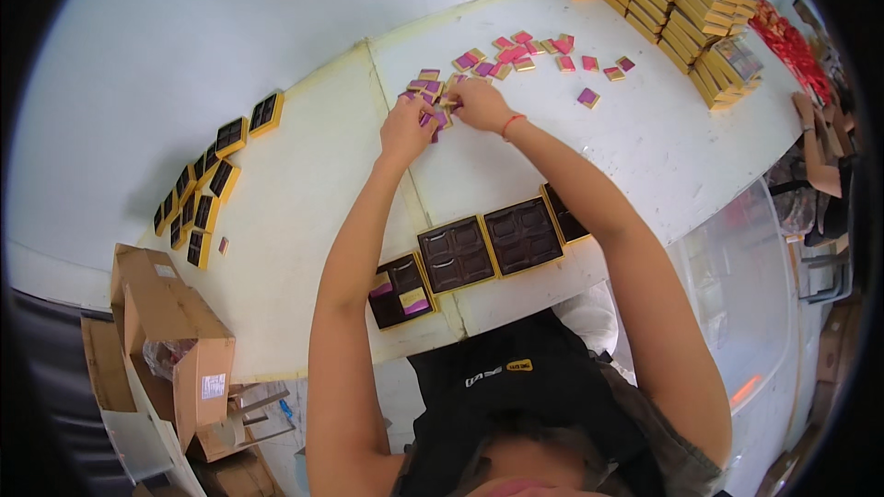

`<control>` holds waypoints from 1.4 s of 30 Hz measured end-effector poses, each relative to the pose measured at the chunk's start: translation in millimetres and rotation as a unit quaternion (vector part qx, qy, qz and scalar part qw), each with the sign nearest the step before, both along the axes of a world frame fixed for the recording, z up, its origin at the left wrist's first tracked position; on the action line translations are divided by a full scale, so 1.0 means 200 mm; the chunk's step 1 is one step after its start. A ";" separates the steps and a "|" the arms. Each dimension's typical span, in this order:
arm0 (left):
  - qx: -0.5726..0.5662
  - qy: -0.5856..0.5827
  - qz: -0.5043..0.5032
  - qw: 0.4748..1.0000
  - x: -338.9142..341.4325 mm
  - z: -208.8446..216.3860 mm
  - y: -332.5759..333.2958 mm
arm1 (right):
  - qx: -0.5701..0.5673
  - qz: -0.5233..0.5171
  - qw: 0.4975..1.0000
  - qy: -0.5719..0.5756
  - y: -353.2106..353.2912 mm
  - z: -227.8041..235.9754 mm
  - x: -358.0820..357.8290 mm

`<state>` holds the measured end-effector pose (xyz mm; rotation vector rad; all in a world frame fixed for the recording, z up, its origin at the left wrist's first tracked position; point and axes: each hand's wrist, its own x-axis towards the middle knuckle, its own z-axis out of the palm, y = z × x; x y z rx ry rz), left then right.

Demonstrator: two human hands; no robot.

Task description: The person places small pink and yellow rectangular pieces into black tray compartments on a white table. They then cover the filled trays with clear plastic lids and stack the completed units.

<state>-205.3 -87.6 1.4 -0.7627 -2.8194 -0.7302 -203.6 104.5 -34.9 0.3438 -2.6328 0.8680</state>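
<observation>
Both hands reach into a cluster of small flat wrapped squares, purple and gold, in the middle of the table. My left hand is closed, a purple-and-gold square between thumb and fingers. My right hand, with a red string at its wrist, pinches at the cluster's right side; what its fingertips hold is too small to tell. Near the front edge lies a row of gold-edged boxes with dark four-compartment inserts. The leftmost box has two purple-and-gold squares in it, partly behind my left forearm. My right arm partly covers the rightmost box.
Pink and purple squares lie scattered farther right. Gold-edged boxes with dark inserts stand at the left. Tall stacks of gold boxes and a red heap are at the far right. Cardboard cartons stand left; another person's arm shows right.
</observation>
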 end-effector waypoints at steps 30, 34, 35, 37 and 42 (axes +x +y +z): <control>0.140 -0.110 -0.072 0.981 0.94 0.04 -0.51 | -0.305 0.139 0.920 -0.203 -0.23 0.29 1.24; -0.010 0.102 -0.120 0.988 0.99 0.05 -0.51 | -0.135 0.219 0.966 -0.031 -0.20 0.29 1.21; -0.030 0.110 -0.125 0.986 1.02 0.05 -0.51 | -0.172 0.199 0.962 -0.077 -0.22 0.29 1.22; -0.070 0.129 -0.136 0.980 1.08 0.06 -0.49 | -0.245 0.156 0.943 -0.165 -0.28 0.29 1.24; -0.121 0.100 -0.136 0.978 1.13 0.08 -0.49 | -0.108 0.201 0.972 -0.052 -0.27 0.24 1.21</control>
